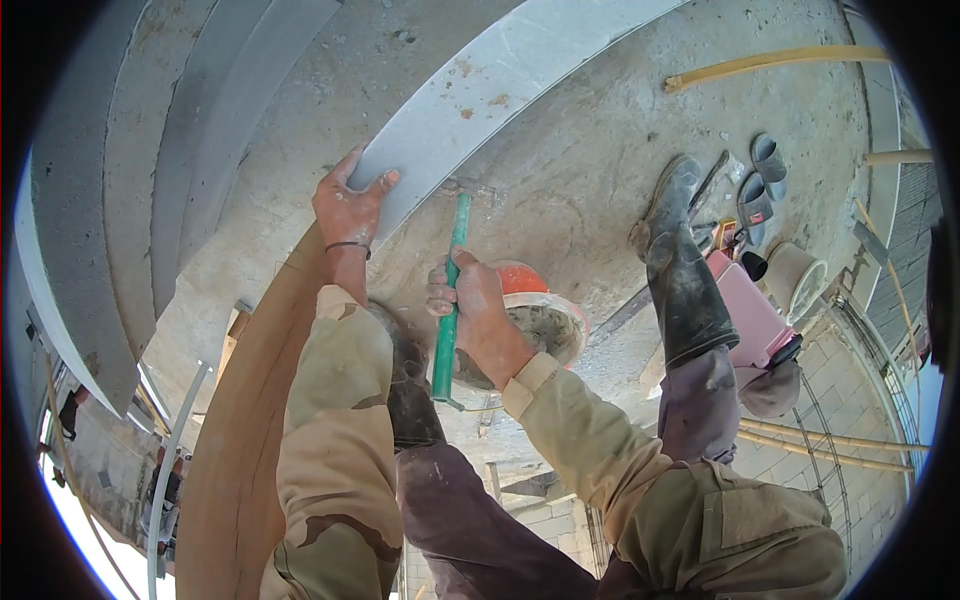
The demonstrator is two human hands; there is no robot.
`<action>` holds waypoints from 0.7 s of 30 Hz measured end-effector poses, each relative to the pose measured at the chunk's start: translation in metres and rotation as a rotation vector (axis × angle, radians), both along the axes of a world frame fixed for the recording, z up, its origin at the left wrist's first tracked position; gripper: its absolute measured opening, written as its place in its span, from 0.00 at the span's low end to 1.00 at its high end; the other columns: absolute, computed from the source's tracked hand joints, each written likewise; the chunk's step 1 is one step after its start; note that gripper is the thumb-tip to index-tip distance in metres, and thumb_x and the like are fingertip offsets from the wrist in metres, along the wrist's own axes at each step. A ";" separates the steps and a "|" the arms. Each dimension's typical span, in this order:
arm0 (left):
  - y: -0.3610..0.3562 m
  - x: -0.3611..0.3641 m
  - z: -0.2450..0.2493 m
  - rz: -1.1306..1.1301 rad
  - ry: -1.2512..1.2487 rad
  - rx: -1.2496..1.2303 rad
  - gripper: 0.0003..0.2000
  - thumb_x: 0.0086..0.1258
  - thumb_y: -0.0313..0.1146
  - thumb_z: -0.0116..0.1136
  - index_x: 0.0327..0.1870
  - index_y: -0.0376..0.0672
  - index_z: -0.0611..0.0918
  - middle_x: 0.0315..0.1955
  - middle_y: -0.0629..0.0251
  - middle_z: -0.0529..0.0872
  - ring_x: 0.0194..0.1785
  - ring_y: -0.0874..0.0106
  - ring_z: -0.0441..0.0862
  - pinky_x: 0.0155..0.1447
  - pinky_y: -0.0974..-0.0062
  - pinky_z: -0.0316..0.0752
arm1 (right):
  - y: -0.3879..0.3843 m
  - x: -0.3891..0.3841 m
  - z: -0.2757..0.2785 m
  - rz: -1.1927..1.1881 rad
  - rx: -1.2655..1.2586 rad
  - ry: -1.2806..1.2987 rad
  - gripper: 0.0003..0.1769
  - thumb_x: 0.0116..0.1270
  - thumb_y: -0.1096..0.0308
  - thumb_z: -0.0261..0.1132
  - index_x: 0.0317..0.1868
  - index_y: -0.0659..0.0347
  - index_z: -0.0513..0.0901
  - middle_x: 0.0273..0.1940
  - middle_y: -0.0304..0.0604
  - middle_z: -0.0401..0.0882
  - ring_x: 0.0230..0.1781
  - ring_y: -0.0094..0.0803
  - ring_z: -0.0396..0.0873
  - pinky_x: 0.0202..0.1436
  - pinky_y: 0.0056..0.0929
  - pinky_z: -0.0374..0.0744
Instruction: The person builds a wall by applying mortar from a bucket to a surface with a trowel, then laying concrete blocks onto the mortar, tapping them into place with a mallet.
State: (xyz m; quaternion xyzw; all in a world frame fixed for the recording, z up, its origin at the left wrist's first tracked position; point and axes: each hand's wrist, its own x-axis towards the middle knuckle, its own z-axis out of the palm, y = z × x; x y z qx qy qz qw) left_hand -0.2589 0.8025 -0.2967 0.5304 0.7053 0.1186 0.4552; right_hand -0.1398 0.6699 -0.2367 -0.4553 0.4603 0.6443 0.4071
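My left hand (352,208) grips the lower end of a long pale grey board (480,85), its thumb and fingers on the board's two edges. My right hand (474,308) is closed around the green handle of a hammer (461,225). The hammer's dusty head lies just right of the board's lower end, over the concrete floor (590,150). Behind my right hand stands a bucket (572,318) with grey material in it and something orange at its rim. A wooden beam (240,430) runs beneath my left forearm.
Grey concrete steps (130,180) rise at the left. Dark boots (690,290) stand on the floor. Sandals (755,200), a pink container (745,310) and a whitish bucket (797,280) are at the right. A bamboo pole (780,60) lies at the upper right.
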 end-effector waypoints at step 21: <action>-0.004 -0.006 -0.010 0.030 -0.111 0.008 0.31 0.57 0.29 0.81 0.64 0.33 0.84 0.56 0.50 0.89 0.57 0.66 0.86 0.66 0.71 0.76 | 0.071 0.128 -0.016 -0.505 0.165 -0.203 0.15 0.84 0.59 0.49 0.42 0.61 0.70 0.27 0.34 0.66 0.17 0.19 0.62 0.15 0.19 0.65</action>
